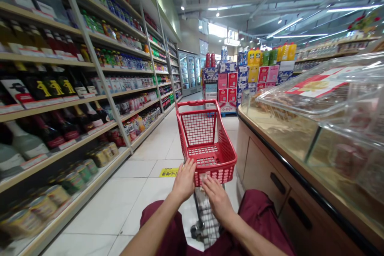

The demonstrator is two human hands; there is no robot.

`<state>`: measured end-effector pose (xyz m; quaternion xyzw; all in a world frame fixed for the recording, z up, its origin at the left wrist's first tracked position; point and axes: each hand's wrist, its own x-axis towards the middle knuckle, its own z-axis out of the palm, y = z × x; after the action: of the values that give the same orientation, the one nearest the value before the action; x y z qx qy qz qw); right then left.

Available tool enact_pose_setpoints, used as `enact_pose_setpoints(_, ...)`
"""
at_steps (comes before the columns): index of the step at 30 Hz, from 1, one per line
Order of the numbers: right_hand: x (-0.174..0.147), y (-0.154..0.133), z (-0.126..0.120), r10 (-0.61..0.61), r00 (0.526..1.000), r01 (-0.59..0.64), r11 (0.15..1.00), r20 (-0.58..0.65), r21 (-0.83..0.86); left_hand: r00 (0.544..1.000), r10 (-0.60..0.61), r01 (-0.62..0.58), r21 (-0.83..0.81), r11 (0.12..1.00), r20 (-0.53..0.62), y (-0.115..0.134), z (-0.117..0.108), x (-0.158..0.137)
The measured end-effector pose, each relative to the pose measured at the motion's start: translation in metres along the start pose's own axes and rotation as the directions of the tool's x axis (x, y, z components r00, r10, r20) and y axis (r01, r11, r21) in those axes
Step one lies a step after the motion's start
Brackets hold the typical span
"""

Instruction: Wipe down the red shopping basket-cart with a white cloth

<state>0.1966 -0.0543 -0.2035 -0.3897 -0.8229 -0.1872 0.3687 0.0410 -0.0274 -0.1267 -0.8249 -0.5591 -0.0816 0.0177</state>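
A red plastic shopping cart stands directly in front of me, its bar handle at the far end. My left hand lies at the near left corner of the cart's basket, fingers stretched out over the rim. Against the near wall of the basket is my right hand, fingers extended and pointing forward. By its fingertips shows a small pale patch; whether it is a label or something loose, I cannot tell. The inside of the basket shows no goods. Both thumbs are largely hidden.
Shelves of bottles and cans run along the left. On the right stands a wooden counter with clear plastic covers. Stacked drink boxes and fridges are farther ahead. A yellow sticker marks the tiled floor.
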Motion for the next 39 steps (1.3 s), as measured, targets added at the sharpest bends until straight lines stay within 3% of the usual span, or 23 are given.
enact_pose_setpoints(4, 0.021, -0.007, 0.002, 0.016, 1.0, -0.016, 0.999, 0.007, 0.036, 0.994, -0.081, 0.081, -0.002, 0.997, -0.069, -0.006, 0.005, -0.005)
enact_pose_setpoints(9, -0.001, -0.002, 0.013, 0.008, 0.992, -0.018, 0.997, 0.123, 0.075, 0.997, -0.022, 0.023, 0.022, 0.999, -0.07, -0.011, 0.012, -0.01)
enact_pose_setpoints(15, 0.004, 0.026, -0.02, 0.052, 0.997, -0.052, 0.999, -0.055, -0.01, 0.994, 0.002, -0.002, 0.0, 1.0, -0.111, 0.007, 0.007, 0.001)
enact_pose_setpoints(21, -0.032, 0.033, -0.011, 0.086, 0.994, -0.084, 0.996, 0.067, -0.036, 0.995, 0.104, -0.104, -0.007, 0.995, -0.003, 0.021, 0.006, 0.003)
enact_pose_setpoints(26, -0.018, 0.048, -0.034, 0.118, 0.99, -0.122, 0.991, -0.075, -0.052, 0.997, 0.074, -0.074, 0.011, 0.997, 0.023, 0.029, 0.002, 0.003)
enact_pose_setpoints(33, -0.041, 0.056, -0.023, 0.165, 0.986, -0.161, 0.983, 0.031, -0.093, 0.996, 0.084, -0.084, 0.04, 0.996, 0.023, 0.033, 0.003, 0.003)
enact_pose_setpoints(39, -0.029, 0.075, -0.04, 0.278, 0.959, -0.284, 0.949, -0.063, -0.139, 0.998, 0.063, -0.061, 0.052, 0.997, -0.02, 0.038, 0.009, 0.001)
